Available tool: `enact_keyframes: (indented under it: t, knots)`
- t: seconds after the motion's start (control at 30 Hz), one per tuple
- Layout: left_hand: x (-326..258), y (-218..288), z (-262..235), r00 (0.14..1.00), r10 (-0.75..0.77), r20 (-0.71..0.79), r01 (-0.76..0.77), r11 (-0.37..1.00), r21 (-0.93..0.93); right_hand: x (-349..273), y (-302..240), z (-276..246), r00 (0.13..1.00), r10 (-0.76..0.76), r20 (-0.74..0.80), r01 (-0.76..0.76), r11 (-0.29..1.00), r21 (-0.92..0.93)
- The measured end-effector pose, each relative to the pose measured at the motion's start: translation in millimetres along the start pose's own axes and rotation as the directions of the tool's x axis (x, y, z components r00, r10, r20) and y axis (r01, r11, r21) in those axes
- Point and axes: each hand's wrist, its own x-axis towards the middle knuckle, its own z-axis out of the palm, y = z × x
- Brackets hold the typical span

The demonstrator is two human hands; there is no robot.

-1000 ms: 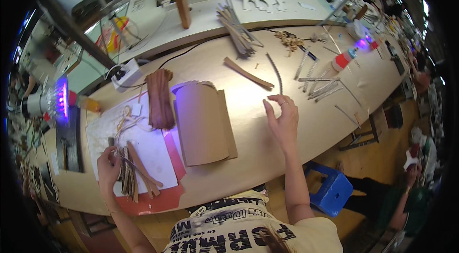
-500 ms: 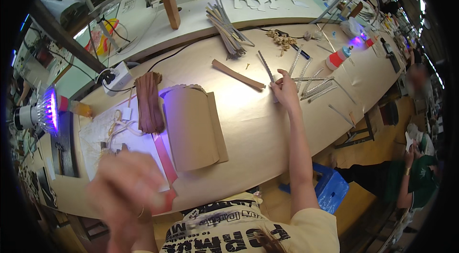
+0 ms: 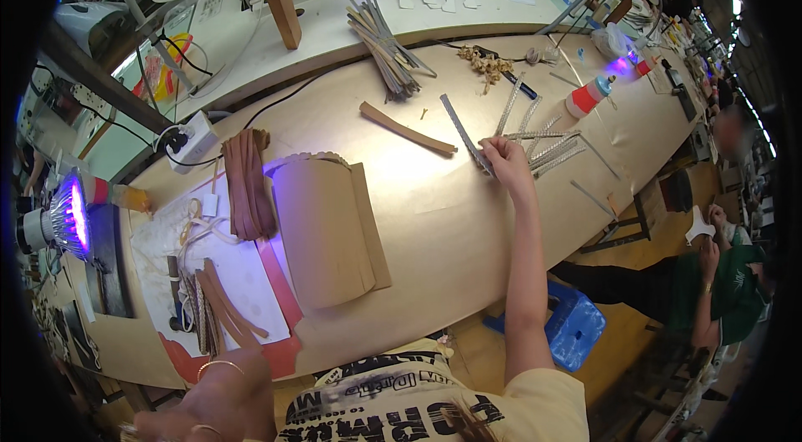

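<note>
Tan bench (image 3: 468, 216) top, wide bare stretch between the curled leather sheet (image 3: 322, 233) and the near edge by the right forearm. Right hand (image 3: 504, 160) reaches far out and pinches the near end of a grey strip (image 3: 462, 131); strip's long axis runs away and to the left from the fingers. More silvery strips (image 3: 543, 141) fan out just right of that hand. Left hand (image 3: 219, 404) low at the near edge, fingers curled; grasp cannot be told. Brown strips (image 3: 219, 308) lie just above it.
</note>
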Motion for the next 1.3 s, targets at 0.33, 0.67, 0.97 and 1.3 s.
enact_keyframes:
  t: [0.33,0.67,0.97,1.3]
  knots:
    - [-34,-83,-90,0.798,-0.279,0.535,0.419,0.894,-0.159,-23,-31,-7,0.918,-0.385,0.096,0.368,0.734,-0.571]
    - [-92,-104,-103,0.755,-0.524,-0.393,0.642,0.711,0.286,-66,-16,6,0.954,-0.298,-0.04,0.218,0.777,-0.59]
    - [-57,-122,-102,0.723,-0.648,-0.239,0.69,0.683,0.239,-89,-40,28,0.393,-0.909,-0.136,0.562,0.355,-0.747]
    - [-19,-117,-131,0.783,-0.363,-0.505,0.45,0.891,0.058,-175,-125,80,-0.053,-0.951,0.306,0.851,-0.203,-0.484]
